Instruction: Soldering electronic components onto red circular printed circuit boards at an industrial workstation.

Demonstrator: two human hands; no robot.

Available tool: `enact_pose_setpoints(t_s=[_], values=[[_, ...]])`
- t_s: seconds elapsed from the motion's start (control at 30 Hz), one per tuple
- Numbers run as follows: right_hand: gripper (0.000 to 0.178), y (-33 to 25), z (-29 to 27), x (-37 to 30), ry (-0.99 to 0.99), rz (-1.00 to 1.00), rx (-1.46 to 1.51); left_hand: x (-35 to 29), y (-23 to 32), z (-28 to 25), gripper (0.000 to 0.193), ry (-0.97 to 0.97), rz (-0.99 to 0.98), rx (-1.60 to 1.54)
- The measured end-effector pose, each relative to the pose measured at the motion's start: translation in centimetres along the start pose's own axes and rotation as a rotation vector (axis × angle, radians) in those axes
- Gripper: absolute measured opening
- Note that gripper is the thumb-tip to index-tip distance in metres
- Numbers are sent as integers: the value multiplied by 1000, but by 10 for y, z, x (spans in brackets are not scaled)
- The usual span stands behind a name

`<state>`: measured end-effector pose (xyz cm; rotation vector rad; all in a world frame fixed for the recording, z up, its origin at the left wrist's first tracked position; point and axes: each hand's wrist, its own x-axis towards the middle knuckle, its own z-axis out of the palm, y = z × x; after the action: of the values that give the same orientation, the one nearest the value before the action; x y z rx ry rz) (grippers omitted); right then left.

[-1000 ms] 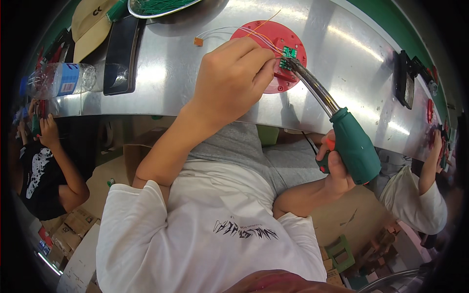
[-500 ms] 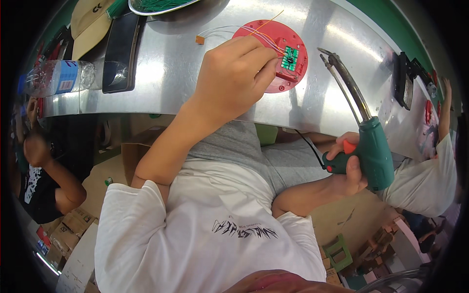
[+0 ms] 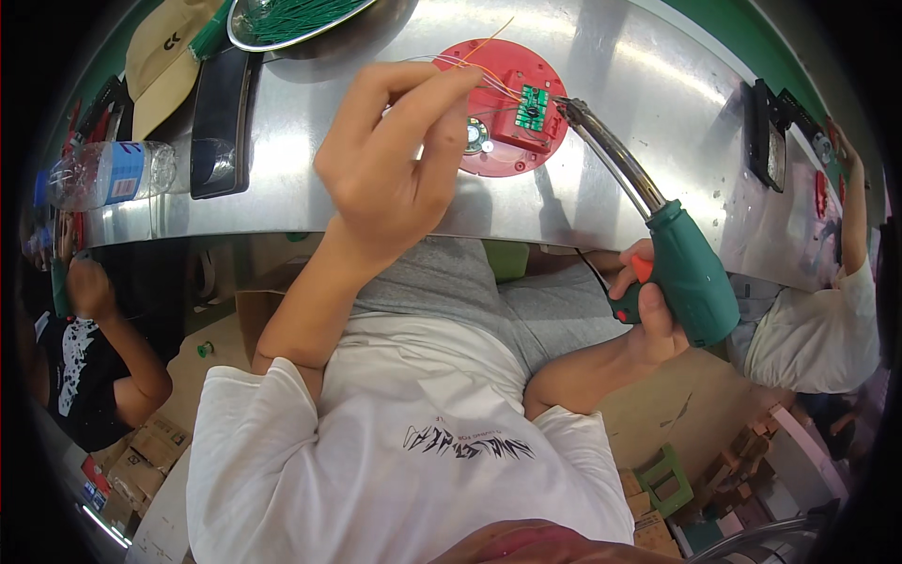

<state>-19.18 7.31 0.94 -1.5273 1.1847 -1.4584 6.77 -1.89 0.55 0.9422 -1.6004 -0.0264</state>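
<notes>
Fingers of the left hand [image 3: 387,174] bend loosely beside the thin wires [image 3: 495,81], with gaps showing between them; whether the tips pinch a strand, one cannot tell. Those of the right hand [image 3: 655,327] wrap the handle of a teal soldering gun [image 3: 695,277], the forefinger near its orange trigger [image 3: 642,268]. Its metal tip is just beside the green circuit board [image 3: 533,108], though contact is unclear. The board sits on a round red plate [image 3: 545,64], which lies on the metal table [image 3: 305,155].

The plate looks light, stiff and rather smooth, so it probably slides easily; its outer rim seems the safest hold. The board looks fragile and best steadied by its edges. The wires look soft and easily strained at their joints. The gun is likely the heaviest piece, and only its handle suits a grip.
</notes>
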Motion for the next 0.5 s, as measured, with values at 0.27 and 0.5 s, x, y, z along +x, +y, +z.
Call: enact_pose_setpoints(t_s=[0.27, 0.5], values=[[49, -3, -4, -1, -101, 32, 0, -6, -7, 11, 16, -247, 79, 48], [47, -2, -4, -2, -127, 62, 8, -8, -9, 14, 15, -294, 79, 84]])
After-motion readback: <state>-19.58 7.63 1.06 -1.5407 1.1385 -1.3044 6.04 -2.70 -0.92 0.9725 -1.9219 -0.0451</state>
